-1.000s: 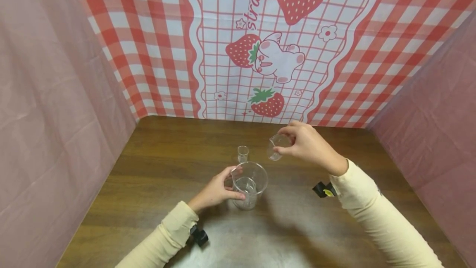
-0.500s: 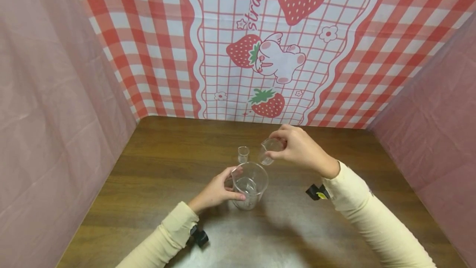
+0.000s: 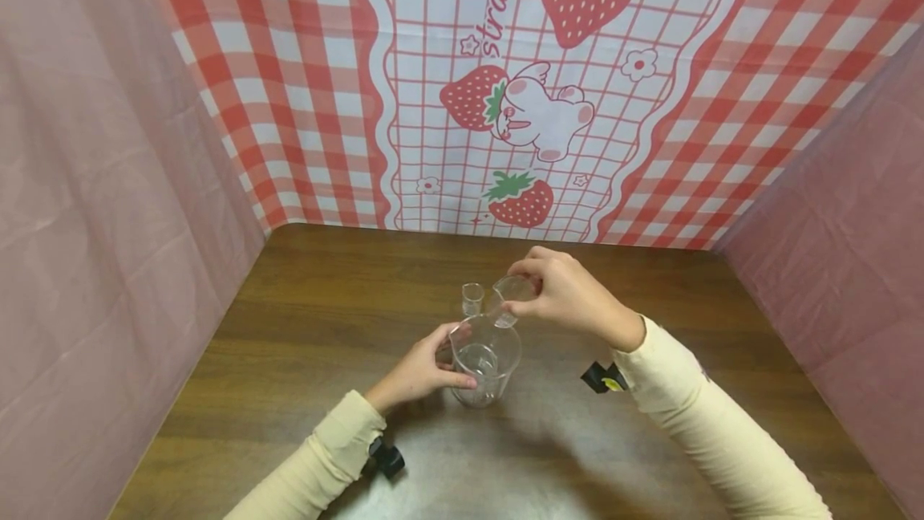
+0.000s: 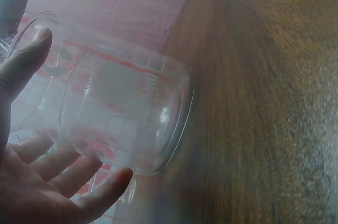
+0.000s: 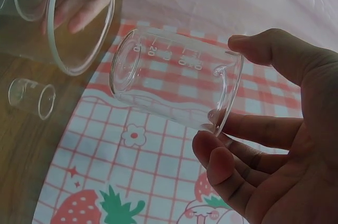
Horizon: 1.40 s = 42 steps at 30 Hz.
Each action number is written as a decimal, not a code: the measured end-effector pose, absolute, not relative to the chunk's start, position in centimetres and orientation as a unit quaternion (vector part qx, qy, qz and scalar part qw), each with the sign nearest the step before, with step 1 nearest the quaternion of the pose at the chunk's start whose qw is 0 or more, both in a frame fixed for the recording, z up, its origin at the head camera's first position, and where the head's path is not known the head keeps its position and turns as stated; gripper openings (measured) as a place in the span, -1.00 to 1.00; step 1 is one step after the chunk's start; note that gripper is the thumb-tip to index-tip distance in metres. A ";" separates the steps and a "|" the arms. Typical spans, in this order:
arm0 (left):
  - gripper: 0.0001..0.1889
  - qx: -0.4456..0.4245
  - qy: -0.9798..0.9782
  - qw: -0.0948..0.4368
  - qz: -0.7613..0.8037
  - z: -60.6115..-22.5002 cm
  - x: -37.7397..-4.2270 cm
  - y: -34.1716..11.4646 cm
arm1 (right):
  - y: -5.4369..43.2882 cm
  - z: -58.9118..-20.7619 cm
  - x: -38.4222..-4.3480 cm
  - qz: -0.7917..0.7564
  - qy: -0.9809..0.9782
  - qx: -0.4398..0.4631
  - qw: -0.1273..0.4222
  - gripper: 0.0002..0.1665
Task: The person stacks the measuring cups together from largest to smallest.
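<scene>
My left hand (image 3: 413, 376) holds a large clear glass beaker (image 3: 509, 367) by its side, thumb in front and fingers behind. Within it sits a smaller beaker (image 3: 478, 361). My right hand (image 3: 581, 299) pinches another clear beaker (image 5: 171, 78) by its rim between thumb and fingers. White measuring marks show on its wall in the right wrist view. Its base hangs over the far right rim of the large beaker; whether the two touch, I cannot tell. A tiny beaker (image 3: 472, 298) stands on the table just behind the large one.
All this is on a brown wood-grain table (image 3: 325, 295). Behind it hangs a red and white checked cloth (image 3: 318, 103) with strawberries. Pink curtains (image 3: 108, 207) close off both sides. A black wrist camera (image 3: 387, 457) sits at the left cuff.
My right hand has moved left and slightly nearer, bringing its beaker from beside the large beaker to over its rim. The left hand and the tiny beaker have stayed still.
</scene>
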<state>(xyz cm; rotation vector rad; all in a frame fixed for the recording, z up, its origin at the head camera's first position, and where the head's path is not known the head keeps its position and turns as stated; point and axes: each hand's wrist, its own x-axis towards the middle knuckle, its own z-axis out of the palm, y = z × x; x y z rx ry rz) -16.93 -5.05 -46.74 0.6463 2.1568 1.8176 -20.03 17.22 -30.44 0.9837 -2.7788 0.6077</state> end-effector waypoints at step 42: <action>-0.17 0.214 0.741 0.125 0.624 -46.8 -16.7 -5.0 | 14.6 -33.8 -19.4 0.155 -0.914 0.374 0.016 -0.48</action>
